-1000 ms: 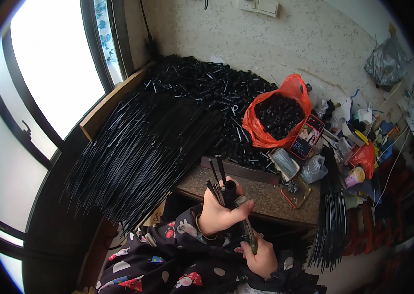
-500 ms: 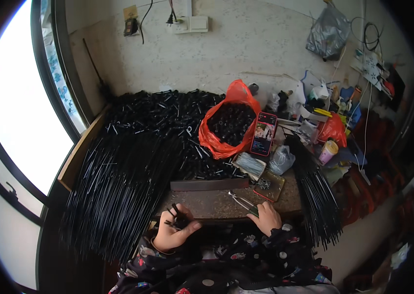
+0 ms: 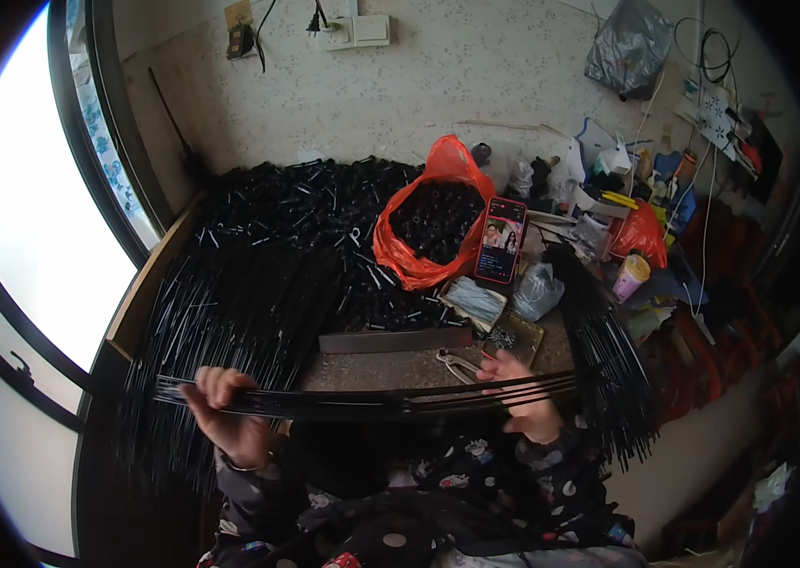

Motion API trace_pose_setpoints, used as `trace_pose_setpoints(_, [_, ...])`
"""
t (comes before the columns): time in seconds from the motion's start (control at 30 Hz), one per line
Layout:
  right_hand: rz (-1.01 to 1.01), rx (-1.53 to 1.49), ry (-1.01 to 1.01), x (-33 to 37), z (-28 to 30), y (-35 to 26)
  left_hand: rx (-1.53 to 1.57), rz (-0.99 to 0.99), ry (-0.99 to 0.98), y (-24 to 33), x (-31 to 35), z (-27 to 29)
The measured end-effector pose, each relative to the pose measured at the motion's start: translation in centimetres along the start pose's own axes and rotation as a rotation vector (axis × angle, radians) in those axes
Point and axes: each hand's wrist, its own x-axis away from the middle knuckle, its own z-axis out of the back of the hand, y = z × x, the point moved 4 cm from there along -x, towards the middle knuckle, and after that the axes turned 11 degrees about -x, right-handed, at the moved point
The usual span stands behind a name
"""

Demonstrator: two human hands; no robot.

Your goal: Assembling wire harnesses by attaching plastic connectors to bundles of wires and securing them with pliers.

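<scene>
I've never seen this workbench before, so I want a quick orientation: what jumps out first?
The bundle of thin black rods stretched level across the foreground, gripped by the left hand and the right hand. Behind it, a great heap of black rods and small black parts fills the bench's left and middle. At centre sits a bright orange bag of black pieces, beside a lit phone.

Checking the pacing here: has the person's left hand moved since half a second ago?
Yes. The left hand has shifted leftward, away from the dark metal bar, and now grips a bundle of long black rods.
</scene>
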Motion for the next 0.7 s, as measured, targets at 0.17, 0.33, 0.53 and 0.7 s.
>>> trace_pose_setpoints(0.17, [0.667, -0.359, 0.413, -0.9, -1.5, -10.1, -0.003, 0.557, 0.428, -8.2, 11.7, 12.2])
trace_pose_setpoints(0.33, [0.678, -0.173, 0.6, -1.6, -6.3, -9.5, -0.16, 1.398, 0.767, -13.0, 21.2, 22.4])
trace_pose_setpoints(0.53, [0.129, -0.332, 0.453, -1.1, -7.3, -3.7, -1.211, 1.828, 0.097, -12.2, 22.3, 26.7])
trace_pose_setpoints(0.7, [-0.085, -0.455, 0.352, -2.7, -6.2, -0.6, -1.598, 0.655, -0.527, -14.1, 4.4, 3.5])
